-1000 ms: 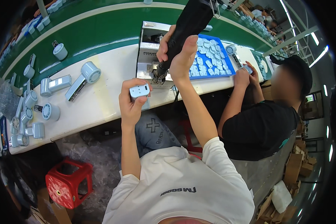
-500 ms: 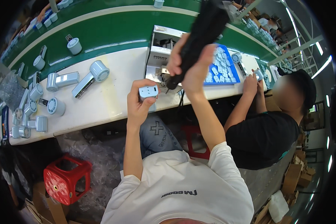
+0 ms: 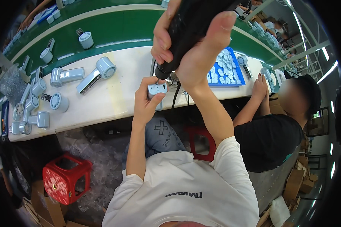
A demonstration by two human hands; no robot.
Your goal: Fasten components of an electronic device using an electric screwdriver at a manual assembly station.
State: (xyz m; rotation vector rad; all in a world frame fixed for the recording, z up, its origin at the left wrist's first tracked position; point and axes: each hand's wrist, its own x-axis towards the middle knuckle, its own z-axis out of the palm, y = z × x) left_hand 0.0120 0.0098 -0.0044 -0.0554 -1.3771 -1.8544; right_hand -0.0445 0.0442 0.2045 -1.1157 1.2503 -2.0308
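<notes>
My left hand point(image 3: 143, 104) grips a light blue plastic housing point(image 3: 158, 89) over the front edge of the table, thumb on its near side. The housing's end face, with small holes and a dark slot, points up. In my right hand point(image 3: 197, 62) is a black electric screwdriver point(image 3: 191, 28), fingers wrapped around its body. The screwdriver slants down to the left. Its tip is at the far edge of the housing, beside my left fingertips; whether it sits in a hole I cannot tell.
Several light blue handheld fans point(image 3: 69, 74) lie on the left of the white table point(image 3: 119, 83). A metal box point(image 3: 154, 68) stands behind my hands. Right of it is a blue tray point(image 3: 241, 77) of small parts. A co-worker point(image 3: 272, 132) sits at right; a red stool point(image 3: 66, 179) stands lower left.
My right hand has brought the screwdriver left and nearer, from beside the housing to its far edge. My left hand has shifted slightly right with the housing.
</notes>
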